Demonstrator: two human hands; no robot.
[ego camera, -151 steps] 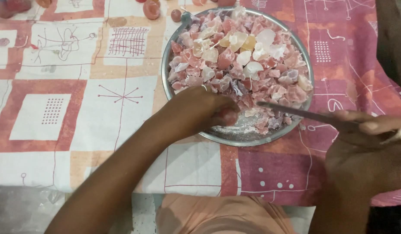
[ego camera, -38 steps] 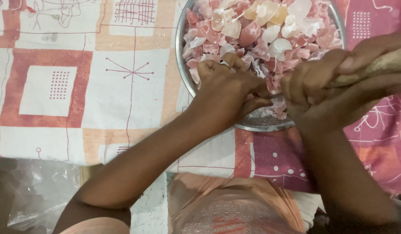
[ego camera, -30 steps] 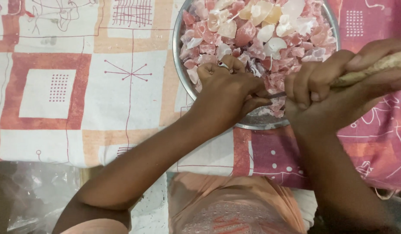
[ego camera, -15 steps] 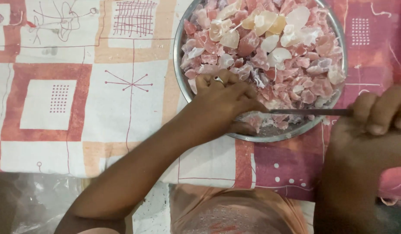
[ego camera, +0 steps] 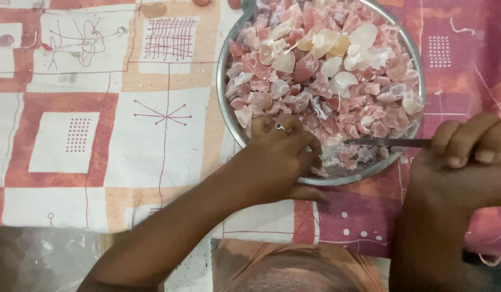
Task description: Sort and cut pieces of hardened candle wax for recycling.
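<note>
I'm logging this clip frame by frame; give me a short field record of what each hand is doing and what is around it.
Left hand: reaching into the metal bowl, fingers among the pink and white pieces
Right hand: gripping a thin knife, blade pointing into the bowl
Surface: patterned tablecloth, orange, white and pink

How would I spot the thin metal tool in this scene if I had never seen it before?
Find the round metal bowl heaped with pink and white chunks on the patterned cloth. At its lower right rim lies a thin dark blade, held by the right hand. It alone is straight, slim and grey among lumpy pieces.
</note>
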